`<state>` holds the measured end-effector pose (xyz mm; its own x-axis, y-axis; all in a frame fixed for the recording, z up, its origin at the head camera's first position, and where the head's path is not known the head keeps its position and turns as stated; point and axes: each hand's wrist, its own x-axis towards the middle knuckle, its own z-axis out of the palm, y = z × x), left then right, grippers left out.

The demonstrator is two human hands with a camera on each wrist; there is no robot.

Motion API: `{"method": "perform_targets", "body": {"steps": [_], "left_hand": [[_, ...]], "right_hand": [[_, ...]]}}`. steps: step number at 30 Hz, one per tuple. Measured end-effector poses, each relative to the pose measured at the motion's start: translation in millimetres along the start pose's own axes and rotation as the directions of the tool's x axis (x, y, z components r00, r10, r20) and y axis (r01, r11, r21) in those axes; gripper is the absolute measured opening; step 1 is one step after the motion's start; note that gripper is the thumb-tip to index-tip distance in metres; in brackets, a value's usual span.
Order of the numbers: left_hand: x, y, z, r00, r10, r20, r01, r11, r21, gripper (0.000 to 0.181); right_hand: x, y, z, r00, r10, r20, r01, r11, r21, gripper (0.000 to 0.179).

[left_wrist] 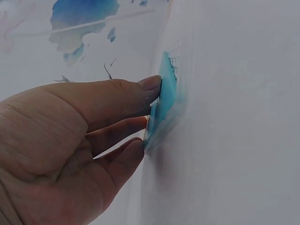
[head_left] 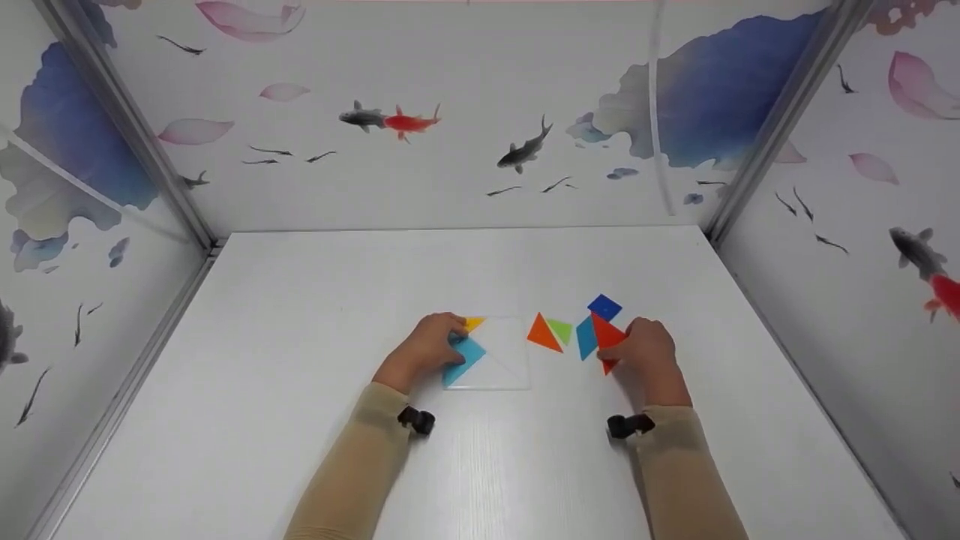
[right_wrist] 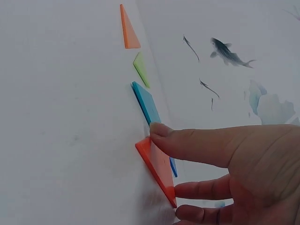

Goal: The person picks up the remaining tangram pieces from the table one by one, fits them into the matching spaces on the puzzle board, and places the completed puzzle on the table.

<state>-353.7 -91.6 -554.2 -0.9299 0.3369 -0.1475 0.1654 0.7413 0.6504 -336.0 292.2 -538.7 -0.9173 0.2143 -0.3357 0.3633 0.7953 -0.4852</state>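
A light blue tangram triangle lies at the left side of a clear square tray. My left hand pinches this triangle by its edges, with the thumb on it in the left wrist view. By the index finger, a yellow piece shows partly at the tray's top left. To the right of the tray, my right hand grips a red triangle between thumb and fingers. That triangle overlaps the blue parallelogram and the dark blue square in the head view.
An orange triangle and a small green triangle lie between the tray and the parallelogram. White panels printed with fish and petals stand around the white table at the back and both sides.
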Motion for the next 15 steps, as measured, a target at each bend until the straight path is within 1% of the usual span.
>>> {"method": "perform_targets", "body": {"steps": [8, 15], "left_hand": [[1.2, -4.5, 0.0, 0.999, 0.048, -0.016, -0.048, 0.999, 0.009, 0.043], [2.7, -3.4, 1.5, 0.999, 0.046, -0.018, -0.045, 0.999, 0.012, 0.043]], "right_hand": [[0.1, 3.4, 3.4, 0.999, -0.030, -0.021, 0.031, 0.999, 0.011, 0.071], [1.4, 5.7, 2.7, 1.000, 0.011, -0.004, -0.011, 0.999, 0.038, 0.073]]}}
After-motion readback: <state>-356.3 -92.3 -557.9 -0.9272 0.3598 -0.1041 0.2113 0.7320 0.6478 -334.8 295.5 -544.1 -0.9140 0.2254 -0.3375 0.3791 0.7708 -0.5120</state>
